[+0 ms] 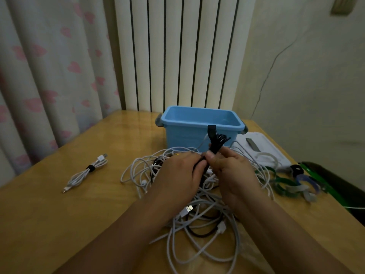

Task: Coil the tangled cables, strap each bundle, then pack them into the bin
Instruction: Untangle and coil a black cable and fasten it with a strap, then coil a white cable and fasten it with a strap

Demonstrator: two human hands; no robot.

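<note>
A tangle of white and black cables lies on the wooden table in front of me. Above it my right hand grips a folded black cable bundle, whose loops and a strap end stick up in front of the blue bin. My left hand pinches the lower part of the same black cable, thumb against my right thumb. The bin looks empty as far as its inside shows. One coiled white cable, strapped with a black band, lies apart at the left.
Several green, blue and grey straps lie at the right of the tangle. A white lid sits beside the bin. The table ends near a dark and green object at the right. Curtain and radiator stand behind.
</note>
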